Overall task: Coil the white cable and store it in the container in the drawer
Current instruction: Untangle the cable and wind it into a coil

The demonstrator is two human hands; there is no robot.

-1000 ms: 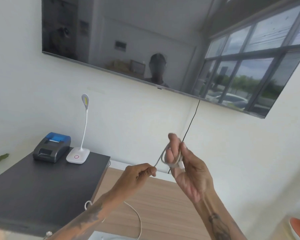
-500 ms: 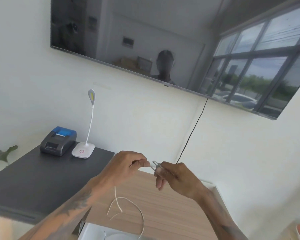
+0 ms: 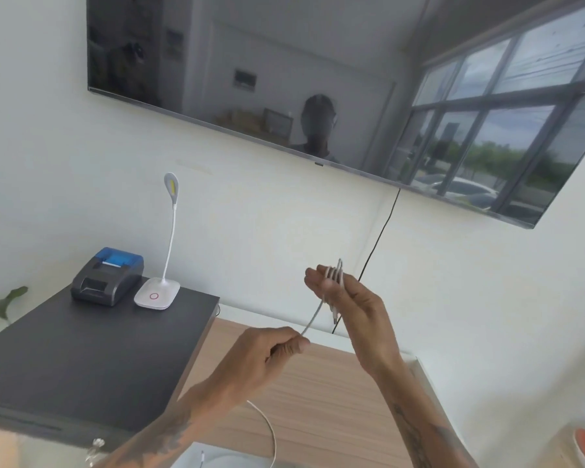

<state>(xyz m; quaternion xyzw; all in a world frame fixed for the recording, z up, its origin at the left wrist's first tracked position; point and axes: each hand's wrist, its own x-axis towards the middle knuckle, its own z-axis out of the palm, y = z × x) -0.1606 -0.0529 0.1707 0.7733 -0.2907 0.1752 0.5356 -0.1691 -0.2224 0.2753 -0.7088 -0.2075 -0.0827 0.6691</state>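
The white cable [image 3: 313,319] runs taut from my left hand up to my right hand, where several loops of it wrap around the fingers. My right hand [image 3: 348,298] is raised in front of the wall and grips those loops; a connector end hangs below them. My left hand [image 3: 271,352] is lower and pinches the cable between thumb and fingers. Under my left forearm the slack cable hangs in a curve down to a white container [image 3: 217,459] at the bottom edge. The drawer itself cannot be made out.
A dark cabinet top [image 3: 81,359] at the left carries a black and blue receipt printer [image 3: 107,276] and a white desk lamp [image 3: 157,293]. A light wooden surface [image 3: 318,400] lies under my hands. A wall screen [image 3: 318,96] hangs above, with a black cord [image 3: 375,251] dropping from it.
My right hand has risen and turned, with more loops around its fingers. My left hand has moved down and away, pulling the cable taut between the two hands.
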